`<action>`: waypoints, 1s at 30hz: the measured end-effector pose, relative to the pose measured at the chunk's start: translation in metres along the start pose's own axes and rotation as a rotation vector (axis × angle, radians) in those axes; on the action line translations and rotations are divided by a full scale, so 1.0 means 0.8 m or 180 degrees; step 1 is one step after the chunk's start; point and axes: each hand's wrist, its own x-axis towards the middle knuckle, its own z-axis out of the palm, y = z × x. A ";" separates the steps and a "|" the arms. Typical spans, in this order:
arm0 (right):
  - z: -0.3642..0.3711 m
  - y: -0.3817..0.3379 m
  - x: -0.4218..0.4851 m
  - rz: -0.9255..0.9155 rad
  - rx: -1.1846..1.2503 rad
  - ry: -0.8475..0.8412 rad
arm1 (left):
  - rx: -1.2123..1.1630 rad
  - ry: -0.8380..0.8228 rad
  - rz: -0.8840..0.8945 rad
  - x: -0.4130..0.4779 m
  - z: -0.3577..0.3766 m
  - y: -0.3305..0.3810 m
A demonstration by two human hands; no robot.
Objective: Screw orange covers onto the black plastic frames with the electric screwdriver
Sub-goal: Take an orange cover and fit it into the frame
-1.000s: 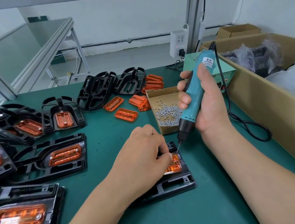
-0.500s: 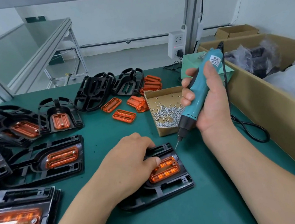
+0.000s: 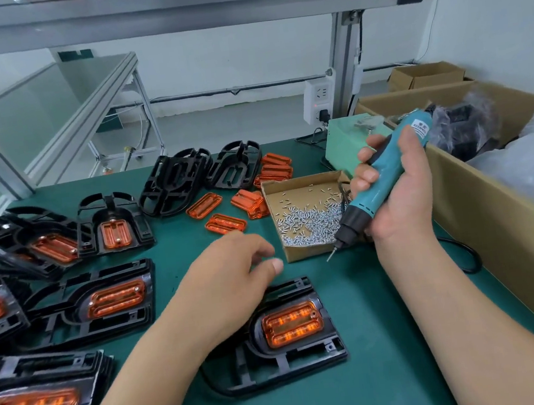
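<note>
A black plastic frame (image 3: 287,361) lies on the green mat in front of me with an orange cover (image 3: 292,323) seated in it. My left hand (image 3: 233,272) hovers just above and behind the frame, fingers relaxed and holding nothing. My right hand (image 3: 398,194) grips the teal electric screwdriver (image 3: 380,182), tilted, its bit pointing down-left beside the near corner of the small cardboard screw box (image 3: 311,254). Loose orange covers (image 3: 224,222) lie behind my left hand.
Assembled frames with orange covers (image 3: 104,301) fill the left side, and bare black frames (image 3: 176,179) stand at the back. A large cardboard box (image 3: 494,226) runs along the right edge. The screwdriver cord (image 3: 464,256) loops on the mat. A pale green power unit (image 3: 345,140) sits behind.
My left hand has lifted off the frame and moved back toward the screw box. The screwdriver has risen away from the cover to the box's corner.
</note>
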 end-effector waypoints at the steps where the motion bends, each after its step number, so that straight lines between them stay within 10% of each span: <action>1: -0.001 -0.002 0.002 -0.0022 0.0041 0.0037 | 0.0069 0.0155 0.0047 0.008 -0.002 0.008; 12: -0.007 -0.002 0.006 -0.0021 0.0126 0.0085 | 0.1715 -0.0517 0.0740 0.133 0.016 0.062; 30: -0.008 0.002 0.007 0.0014 0.0053 0.0063 | 0.1766 -0.0672 0.0863 0.138 0.032 0.045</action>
